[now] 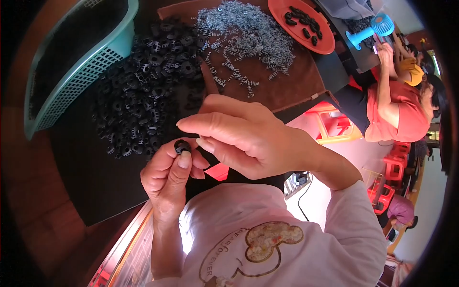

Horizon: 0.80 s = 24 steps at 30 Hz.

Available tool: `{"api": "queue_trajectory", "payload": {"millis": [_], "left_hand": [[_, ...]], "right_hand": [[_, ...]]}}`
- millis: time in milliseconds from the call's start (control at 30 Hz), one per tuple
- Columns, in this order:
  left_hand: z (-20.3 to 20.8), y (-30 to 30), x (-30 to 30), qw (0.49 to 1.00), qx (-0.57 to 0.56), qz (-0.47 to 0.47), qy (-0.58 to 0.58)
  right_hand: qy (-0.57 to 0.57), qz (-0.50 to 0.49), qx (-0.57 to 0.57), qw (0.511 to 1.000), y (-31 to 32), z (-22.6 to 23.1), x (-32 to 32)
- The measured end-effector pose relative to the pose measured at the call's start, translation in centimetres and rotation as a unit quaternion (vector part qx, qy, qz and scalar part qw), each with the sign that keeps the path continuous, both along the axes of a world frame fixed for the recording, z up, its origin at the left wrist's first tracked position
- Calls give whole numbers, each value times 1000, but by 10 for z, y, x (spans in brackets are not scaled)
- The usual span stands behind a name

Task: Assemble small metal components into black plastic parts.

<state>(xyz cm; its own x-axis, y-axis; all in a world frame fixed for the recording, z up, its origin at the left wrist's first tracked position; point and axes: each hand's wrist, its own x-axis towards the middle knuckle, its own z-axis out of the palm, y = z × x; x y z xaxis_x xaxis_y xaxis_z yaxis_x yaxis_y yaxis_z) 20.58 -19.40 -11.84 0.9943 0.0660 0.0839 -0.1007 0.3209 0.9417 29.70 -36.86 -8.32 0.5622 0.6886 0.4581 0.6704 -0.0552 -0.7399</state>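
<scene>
Between the thumb and fingers of my left hand (165, 177) sits a small black plastic clip piece (181, 146), curved like a ring. My right hand (251, 136) hovers just right of it, fingers stretched and thumb tip a little apart from them. I see nothing between those fingertips. Beyond my hands lies a heap of black toothed clip pieces (143, 91). To the right of that heap, many small metal coil springs (253, 36) are spread over a brown cloth (291, 88).
A teal perforated basket (79, 79) leans at the far left on the black table (95, 191). At the far right, an orange-red plate (327, 47) carries several small black clips, near a blue fan (382, 25). Red stools (332, 123) and a seated co-worker (397, 107) are at right.
</scene>
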Motion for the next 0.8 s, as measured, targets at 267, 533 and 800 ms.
{"api": "queue_trajectory", "payload": {"millis": [267,533,800], "left_hand": [[-1,1,-5,999,-30,15,-5],[0,-2,-3,999,24,33,21],[1,-3,-2,999,38,20,10]], "right_hand": [[-66,8,-15,998,-3,5,-10],[-129,-129,-90,979,-63,0,25],[-183,-180,-268,929,-104,12,54]]}}
